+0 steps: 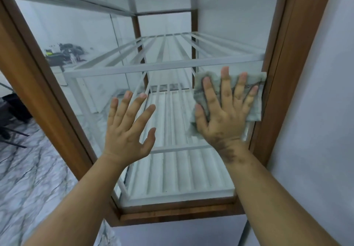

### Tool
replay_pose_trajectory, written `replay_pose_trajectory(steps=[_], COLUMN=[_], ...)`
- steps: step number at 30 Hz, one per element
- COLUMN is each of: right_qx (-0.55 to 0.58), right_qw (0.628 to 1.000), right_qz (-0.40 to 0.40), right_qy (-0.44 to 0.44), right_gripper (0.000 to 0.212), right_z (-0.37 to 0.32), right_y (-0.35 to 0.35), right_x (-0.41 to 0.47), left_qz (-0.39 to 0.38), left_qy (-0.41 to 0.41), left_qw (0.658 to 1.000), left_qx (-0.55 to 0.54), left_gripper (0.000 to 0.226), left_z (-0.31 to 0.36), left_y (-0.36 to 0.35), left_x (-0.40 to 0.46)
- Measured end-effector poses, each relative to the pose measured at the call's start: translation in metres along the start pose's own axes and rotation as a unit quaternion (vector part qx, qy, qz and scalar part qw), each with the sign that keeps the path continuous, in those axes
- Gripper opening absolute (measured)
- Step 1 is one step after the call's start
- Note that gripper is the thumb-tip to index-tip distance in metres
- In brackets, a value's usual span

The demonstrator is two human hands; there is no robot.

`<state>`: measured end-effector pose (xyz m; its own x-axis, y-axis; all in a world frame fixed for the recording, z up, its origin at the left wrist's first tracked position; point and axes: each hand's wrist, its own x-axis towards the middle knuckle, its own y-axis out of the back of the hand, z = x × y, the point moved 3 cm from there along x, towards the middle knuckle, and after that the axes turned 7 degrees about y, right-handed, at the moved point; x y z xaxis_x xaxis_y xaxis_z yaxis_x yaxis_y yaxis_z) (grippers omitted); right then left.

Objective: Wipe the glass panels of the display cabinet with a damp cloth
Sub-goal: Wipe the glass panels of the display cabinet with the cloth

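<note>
The display cabinet has a brown wooden frame [275,96] and a front glass panel [172,50]; white slatted shelves show behind the glass. My right hand [224,111] lies flat with spread fingers on a grey-green cloth [254,109], pressing it against the glass at the panel's right side, beside the frame. My left hand [130,127] is flat on the glass a little to the left, fingers spread, holding nothing. Dark smudges mark my right wrist.
A pale wall [316,130] stands just right of the cabinet. Marbled floor tiles [28,178] spread out at the lower left. Dark objects [65,52] are visible through the side glass, and dark furniture legs [11,130] stand at the far left.
</note>
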<state>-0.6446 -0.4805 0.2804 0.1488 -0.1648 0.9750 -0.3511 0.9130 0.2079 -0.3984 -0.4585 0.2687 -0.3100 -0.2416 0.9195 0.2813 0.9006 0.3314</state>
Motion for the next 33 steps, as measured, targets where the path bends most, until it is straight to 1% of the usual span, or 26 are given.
replay_pose_trajectory(steps=[1, 3, 5, 7, 9, 11, 13, 14, 17, 19, 21, 23, 25, 28, 30, 31, 33], right_qx=[0.012, 0.023, 0.0, -0.04, -0.048, -0.029, -0.018, -0.013, 0.009, 0.009, -0.008, -0.031, -0.041, -0.039, -0.03, -0.024, -0.018], right_qw=[1.0, 0.995, 0.984, 0.978, 0.985, 0.995, 0.999, 1.0, 0.999, 0.996, 0.99, 0.987, 0.99, 0.997, 0.999, 1.0, 0.999], right_qz=[-0.01, -0.049, -0.074, -0.076, -0.064, -0.039, -0.016, -0.012, -0.021, -0.039, -0.053, -0.043, -0.024, 0.004, 0.013, 0.012, -0.005], right_qy=[0.012, 0.088, 0.163, 0.189, 0.153, 0.084, 0.033, 0.022, 0.046, 0.084, 0.129, 0.151, 0.136, 0.06, 0.015, 0.008, 0.031], right_gripper=[0.064, 0.067, 0.066, 0.065, 0.064, 0.062, 0.06, 0.059, 0.059, 0.06, 0.061, 0.063, 0.065, 0.06, 0.059, 0.06, 0.062], right_z=[-0.011, -0.024, -0.021, -0.001, 0.018, 0.022, 0.008, -0.007, -0.063, -0.096, -0.105, -0.09, -0.07, -0.064, -0.084, -0.098, -0.128], right_y=[-0.002, -0.009, -0.012, -0.012, -0.008, -0.004, -0.002, -0.003, -0.012, -0.022, -0.03, -0.032, -0.03, -0.025, -0.027, -0.029, -0.035], right_x=[0.001, -0.017, -0.05, -0.074, -0.074, -0.053, -0.02, -0.003, 0.027, 0.02, -0.004, -0.025, -0.033, -0.013, 0.01, 0.019, 0.023], left_qz=[0.0, -0.002, -0.006, -0.015, -0.024, -0.021, -0.008, -0.004, -0.001, -0.011, -0.015, -0.01, -0.002, 0.003, 0.003, 0.002, 0.002], left_qy=[0.001, 0.001, -0.001, -0.007, -0.011, -0.004, 0.011, 0.02, 0.046, 0.047, 0.025, 0.004, -0.006, -0.003, 0.001, 0.002, 0.001], left_qw=[1.0, 1.0, 1.0, 1.0, 1.0, 1.0, 1.0, 0.999, 0.997, 0.996, 0.997, 0.997, 0.997, 0.997, 0.998, 0.998, 0.998], left_qx=[0.001, 0.004, 0.005, 0.005, 0.0, 0.002, 0.02, 0.033, 0.068, 0.076, 0.075, 0.076, 0.077, 0.074, 0.068, 0.064, 0.057], left_gripper=[0.056, 0.056, 0.056, 0.055, 0.054, 0.054, 0.055, 0.055, 0.055, 0.058, 0.061, 0.063, 0.063, 0.063, 0.062, 0.062, 0.061], left_z=[0.001, 0.001, 0.0, -0.003, -0.006, -0.01, -0.017, -0.022, -0.043, -0.057, -0.067, -0.073, -0.074, -0.073, -0.073, -0.073, -0.073], left_y=[0.0, 0.001, 0.004, 0.007, 0.012, 0.02, 0.029, 0.033, 0.043, 0.045, 0.044, 0.042, 0.041, 0.04, 0.041, 0.041, 0.041], left_x=[0.0, 0.0, -0.001, -0.001, -0.001, -0.003, -0.008, -0.012, -0.024, -0.03, -0.033, -0.034, -0.034, -0.036, -0.036, -0.036, -0.037])
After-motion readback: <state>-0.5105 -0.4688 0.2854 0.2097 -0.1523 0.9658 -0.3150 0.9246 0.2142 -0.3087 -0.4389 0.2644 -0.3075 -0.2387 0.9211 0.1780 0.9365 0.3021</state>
